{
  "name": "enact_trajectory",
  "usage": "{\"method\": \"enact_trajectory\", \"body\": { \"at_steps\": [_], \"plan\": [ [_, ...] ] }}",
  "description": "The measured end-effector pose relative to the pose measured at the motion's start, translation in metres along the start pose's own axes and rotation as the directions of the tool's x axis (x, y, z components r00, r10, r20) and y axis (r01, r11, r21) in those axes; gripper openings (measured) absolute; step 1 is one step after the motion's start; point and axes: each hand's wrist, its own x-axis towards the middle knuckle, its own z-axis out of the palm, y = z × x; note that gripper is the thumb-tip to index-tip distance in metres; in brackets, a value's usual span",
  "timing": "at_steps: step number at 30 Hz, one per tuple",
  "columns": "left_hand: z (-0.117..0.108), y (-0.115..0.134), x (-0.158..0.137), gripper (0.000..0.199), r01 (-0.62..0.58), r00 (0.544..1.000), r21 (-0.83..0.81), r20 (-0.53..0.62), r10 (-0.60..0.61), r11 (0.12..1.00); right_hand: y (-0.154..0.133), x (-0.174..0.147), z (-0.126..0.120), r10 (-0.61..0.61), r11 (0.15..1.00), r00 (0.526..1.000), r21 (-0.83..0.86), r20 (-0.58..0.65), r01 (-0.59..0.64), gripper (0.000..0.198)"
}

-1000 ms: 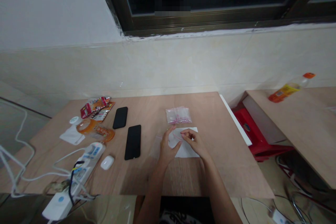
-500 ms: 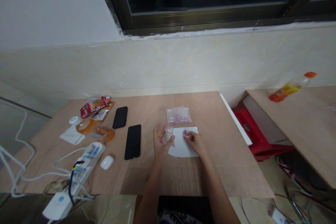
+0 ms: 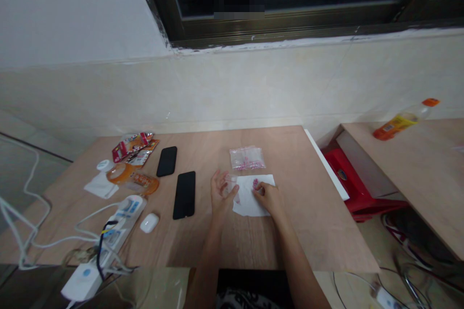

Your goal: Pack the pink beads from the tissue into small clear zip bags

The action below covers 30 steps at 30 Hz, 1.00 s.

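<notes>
A white sheet of paper (image 3: 250, 206) lies on the wooden table, with a small heap of pink beads (image 3: 255, 183) on it. My right hand (image 3: 269, 197) is over the paper's right side, thumb and fingertips pinched together at the heap's near edge. What sits between those fingertips is too small to make out. At the paper's left edge, my left hand (image 3: 222, 194) holds a small clear plastic bag (image 3: 231, 182) between thumb and fingers. Just beyond the paper lie clear zip bags (image 3: 247, 158) with pink beads inside.
To the left are two black phones (image 3: 184, 195), a white earphone case (image 3: 149, 223), a power strip (image 3: 121, 227) with cables, an orange drink bottle (image 3: 134, 178) and snack packets (image 3: 132, 147). A red stool (image 3: 348, 183) and another table with a bottle (image 3: 402, 120) stand right.
My right hand has drawn slightly back toward me from the bead heap, its fingertips lower on the paper. My left hand keeps the bag in nearly the same place.
</notes>
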Motion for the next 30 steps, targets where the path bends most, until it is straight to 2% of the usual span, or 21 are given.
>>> {"method": "enact_trajectory", "body": {
  "at_steps": [4,9,14,18,21,26,30],
  "plan": [
    [0.003,-0.002,-0.005,0.073,-0.111,0.991,0.230,0.103,0.090,0.967,0.001,-0.002,0.002,-0.028,0.999,1.000,0.022,-0.011,0.028,0.014],
    [0.006,-0.003,-0.011,0.069,-0.249,0.956,0.358,0.238,0.170,0.900,0.011,0.000,0.003,-0.030,0.983,0.997,0.180,-0.076,0.043,0.020],
    [0.013,-0.008,-0.015,0.067,-0.338,0.925,0.398,0.305,0.225,0.852,0.007,0.002,-0.012,-0.014,0.863,0.991,0.499,-0.135,0.080,0.032],
    [0.017,-0.009,-0.019,0.068,-0.386,0.905,0.424,0.349,0.245,0.819,-0.012,0.000,-0.026,-0.039,0.770,0.989,0.626,-0.145,0.122,0.035],
    [0.019,-0.010,-0.020,0.069,-0.419,0.891,0.433,0.366,0.269,0.798,-0.025,-0.002,-0.031,-0.071,0.731,0.985,0.663,-0.159,0.160,0.033],
    [0.022,-0.010,-0.020,0.067,-0.426,0.889,0.430,0.362,0.281,0.796,-0.032,-0.005,-0.030,-0.157,0.757,0.983,0.628,-0.090,0.179,0.031],
    [0.020,-0.009,-0.019,0.066,-0.386,0.907,0.408,0.329,0.261,0.827,-0.021,-0.001,-0.024,-0.112,0.753,0.983,0.632,-0.148,0.181,0.034]
  ]
}}
